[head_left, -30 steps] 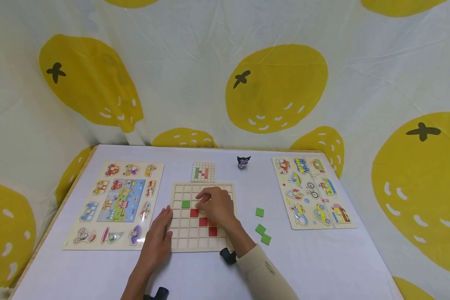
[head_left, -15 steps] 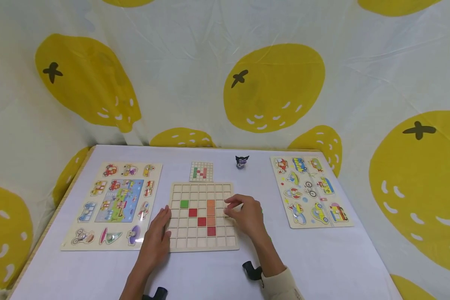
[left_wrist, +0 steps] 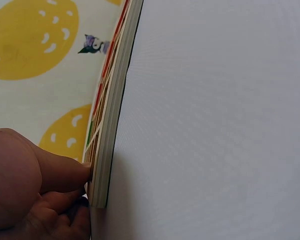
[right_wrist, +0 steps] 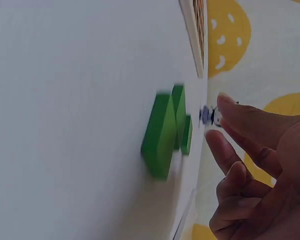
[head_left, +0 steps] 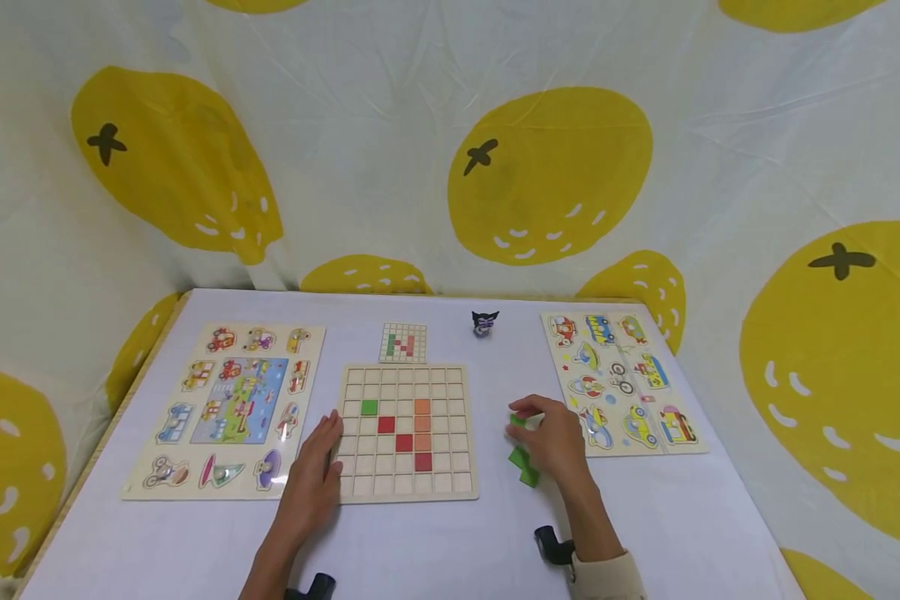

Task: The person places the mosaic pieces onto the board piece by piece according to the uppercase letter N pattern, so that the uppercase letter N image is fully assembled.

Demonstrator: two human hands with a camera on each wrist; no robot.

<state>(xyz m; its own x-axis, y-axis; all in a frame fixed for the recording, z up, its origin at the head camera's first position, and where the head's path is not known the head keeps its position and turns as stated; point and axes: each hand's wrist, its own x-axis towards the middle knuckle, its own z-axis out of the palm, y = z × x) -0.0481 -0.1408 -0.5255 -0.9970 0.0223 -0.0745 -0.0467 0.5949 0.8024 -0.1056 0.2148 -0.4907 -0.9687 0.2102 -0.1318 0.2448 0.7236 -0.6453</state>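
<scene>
My left hand (head_left: 313,473) rests against the left edge of a wooden grid board (head_left: 442,483); the left wrist view has its thumb (left_wrist: 65,172) touching the board's side. One green tile (head_left: 369,407), three red tiles (head_left: 403,443) and three orange tiles (head_left: 422,424) lie in the board's cells. To the right of the board, my right hand (head_left: 557,437) hovers over three loose green tiles (head_left: 529,477). Its thumb and index finger are spread above the farthest tile (head_left: 518,421). In the right wrist view the fingers (right_wrist: 255,117) are apart from the green tiles (right_wrist: 160,135), holding nothing.
A small pattern card (head_left: 402,354) lies behind the board, with a dark figurine (head_left: 483,323) to its right. Vehicle puzzle boards stand flat on both sides, the left puzzle (head_left: 180,350) and the right puzzle (head_left: 618,446). A fruit-print cloth (head_left: 390,167) hangs behind the table.
My right hand has moved right, from above the grid board to the loose green tiles, uncovering the orange tiles. My left hand stays at the board's left edge.
</scene>
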